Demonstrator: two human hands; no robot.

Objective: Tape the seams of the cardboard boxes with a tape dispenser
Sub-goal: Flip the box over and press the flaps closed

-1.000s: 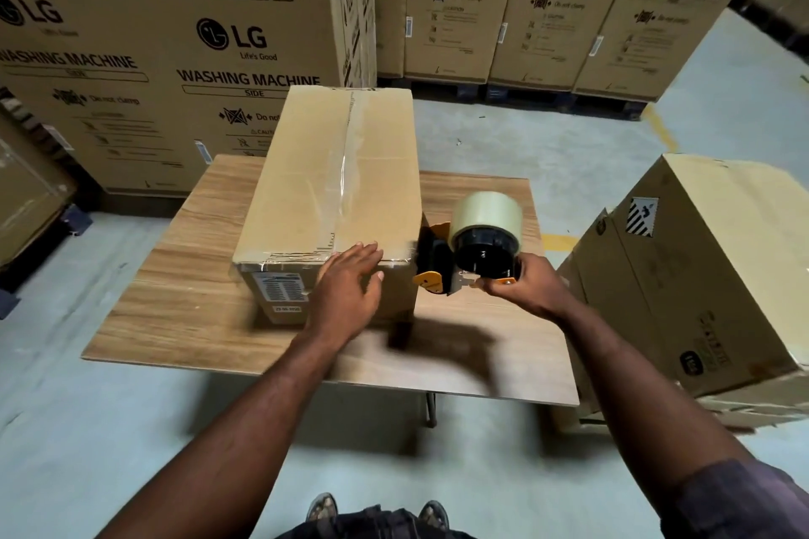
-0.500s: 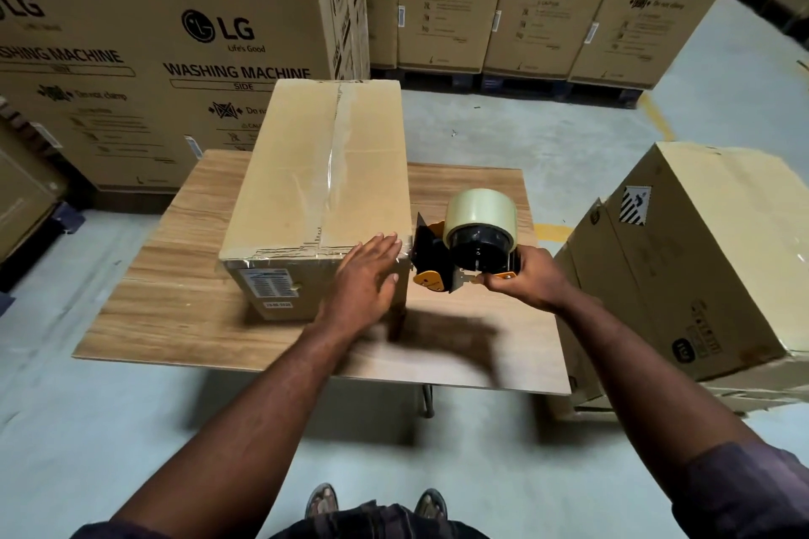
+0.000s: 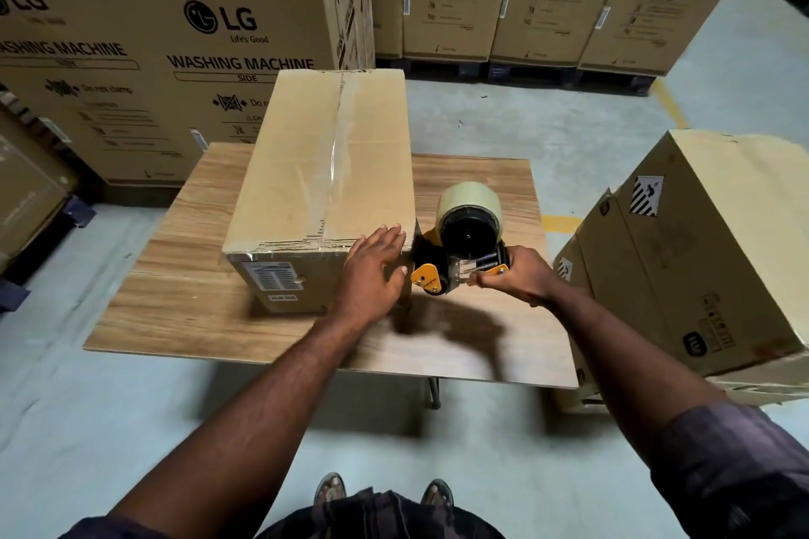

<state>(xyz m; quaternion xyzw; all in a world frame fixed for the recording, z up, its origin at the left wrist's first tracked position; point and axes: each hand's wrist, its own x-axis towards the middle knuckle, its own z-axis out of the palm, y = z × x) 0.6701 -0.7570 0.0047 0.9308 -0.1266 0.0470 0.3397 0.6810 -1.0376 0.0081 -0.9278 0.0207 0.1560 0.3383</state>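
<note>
Working on the long brown cardboard box [image 3: 324,171], set lengthwise on the wood-grain desk [image 3: 175,289]. Already carries clear tape down the top centre seam, with a glossy strip from far end to near edge. Looks wrinkled and ragged at the near top edge, so probably needs a strip across that edge or over onto the near end face. Can't tell whether that face is sealed.

Pressing flat on the box's near right corner with the left hand [image 3: 372,271], with fingers straight and spread, gripping nothing. Gripping the handle of the yellow-and-black tape dispenser [image 3: 459,249] in the right hand [image 3: 521,276], with fingers curled round it and the pale clear roll up top. Holding it just beside that same corner, touching or nearly so, can't tell which. No tape visibly drawn out.

Judging roughly: top seam done here, near edge next, side seams out of sight. Also spotting a second tan cardboard box [image 3: 722,258] tilted off to the right of the desk, with no tape seen on it from here, so likely queued. Ignoring the printed washing-machine cartons [image 3: 175,35] behind.
</note>
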